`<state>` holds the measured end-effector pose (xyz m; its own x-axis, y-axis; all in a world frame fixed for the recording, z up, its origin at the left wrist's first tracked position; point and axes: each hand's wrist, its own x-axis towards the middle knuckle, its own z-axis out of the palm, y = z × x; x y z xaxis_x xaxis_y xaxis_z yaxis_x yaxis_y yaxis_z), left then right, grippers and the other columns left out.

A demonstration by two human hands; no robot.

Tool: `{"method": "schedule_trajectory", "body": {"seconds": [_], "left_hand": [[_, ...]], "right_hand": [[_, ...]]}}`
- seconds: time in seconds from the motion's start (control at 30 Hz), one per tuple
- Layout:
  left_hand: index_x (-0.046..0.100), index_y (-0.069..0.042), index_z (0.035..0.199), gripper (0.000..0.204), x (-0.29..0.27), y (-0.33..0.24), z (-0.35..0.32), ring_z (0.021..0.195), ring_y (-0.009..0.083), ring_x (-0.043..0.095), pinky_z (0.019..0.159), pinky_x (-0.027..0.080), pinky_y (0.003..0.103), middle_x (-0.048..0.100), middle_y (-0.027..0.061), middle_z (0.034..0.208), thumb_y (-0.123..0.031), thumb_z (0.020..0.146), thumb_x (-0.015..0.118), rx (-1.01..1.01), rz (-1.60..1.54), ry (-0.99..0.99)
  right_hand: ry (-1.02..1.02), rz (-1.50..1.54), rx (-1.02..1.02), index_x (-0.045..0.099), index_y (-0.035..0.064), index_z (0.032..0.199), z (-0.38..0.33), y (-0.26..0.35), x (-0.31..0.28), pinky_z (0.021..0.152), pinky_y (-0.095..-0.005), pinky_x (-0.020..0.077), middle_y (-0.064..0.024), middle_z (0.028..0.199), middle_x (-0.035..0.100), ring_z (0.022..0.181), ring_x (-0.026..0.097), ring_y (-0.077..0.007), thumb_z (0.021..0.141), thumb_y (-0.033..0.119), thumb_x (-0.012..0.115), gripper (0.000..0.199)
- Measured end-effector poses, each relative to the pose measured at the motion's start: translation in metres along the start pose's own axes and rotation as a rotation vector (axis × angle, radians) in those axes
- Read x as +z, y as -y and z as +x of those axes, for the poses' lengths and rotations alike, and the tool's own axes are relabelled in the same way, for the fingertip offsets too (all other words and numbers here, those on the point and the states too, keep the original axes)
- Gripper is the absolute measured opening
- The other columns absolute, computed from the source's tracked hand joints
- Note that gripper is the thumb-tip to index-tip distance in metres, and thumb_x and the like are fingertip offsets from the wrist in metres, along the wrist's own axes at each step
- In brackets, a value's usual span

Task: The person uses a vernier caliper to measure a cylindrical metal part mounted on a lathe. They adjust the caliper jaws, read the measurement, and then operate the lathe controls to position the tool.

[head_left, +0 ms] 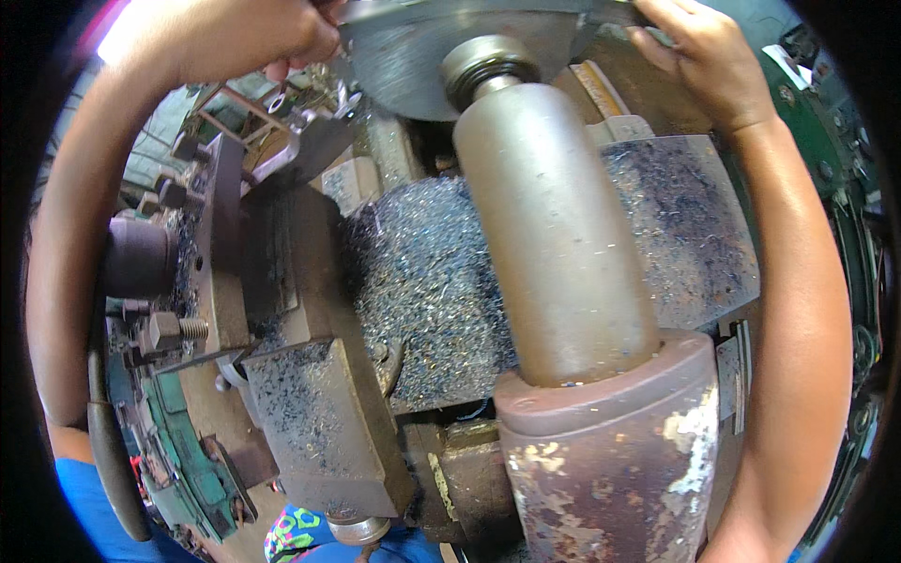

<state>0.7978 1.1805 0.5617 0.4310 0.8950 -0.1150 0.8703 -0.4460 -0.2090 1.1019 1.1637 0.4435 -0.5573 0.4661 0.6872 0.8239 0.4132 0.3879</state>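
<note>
A large round metal disc stands at the far end of the lathe, its top cut off by the picture's edge. My left hand is closed at the disc's left rim, its fingertips partly hidden. At the right rim, my right hand grips the edge with thumb and bent fingers. A round, cup-like centre meets the middle of the disc's near face. It sits on the tip of the thick steel tailstock quill, which comes out of the worn, paint-chipped tailstock.
Metal chips cover the carriage below the quill. To the left stands a tool post with bolts sticking out, and a dark handle. A steel block lies nearer me. Green machinery lines the right side.
</note>
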Motion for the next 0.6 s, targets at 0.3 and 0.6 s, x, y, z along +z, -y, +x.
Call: {"method": "schedule_trajectory", "body": {"seconds": [0.3,0.6], "left_hand": [[0.059,0.002,0.101,0.026,0.02,0.024,0.008,0.062,0.0122,0.064,0.056,0.052,0.028,0.063,0.0077,0.082,-0.001,0.079,0.071,0.073,-0.144,-0.161],[0.059,0.004,0.086,0.013,0.011,0.015,0.012,0.06,0.0126,0.062,0.053,0.048,0.028,0.062,0.0078,0.073,0.005,0.079,0.07,0.083,-0.161,-0.016]], "right_hand": [[0.033,0.031,0.014,0.06,0.0063,0.083,-0.004,-0.003,0.001,0.067,-0.0437,0.0535,-0.0144,0.074,0.062,0.071,0.065,-0.0343,0.081,0.018,0.065,0.013],[0.033,0.023,0.154,0.065,0.0038,0.082,-0.01,0.0,0.007,0.069,-0.0442,0.0544,-0.0169,0.077,0.067,0.074,0.067,-0.0358,0.08,0.015,0.064,0.011]]}}
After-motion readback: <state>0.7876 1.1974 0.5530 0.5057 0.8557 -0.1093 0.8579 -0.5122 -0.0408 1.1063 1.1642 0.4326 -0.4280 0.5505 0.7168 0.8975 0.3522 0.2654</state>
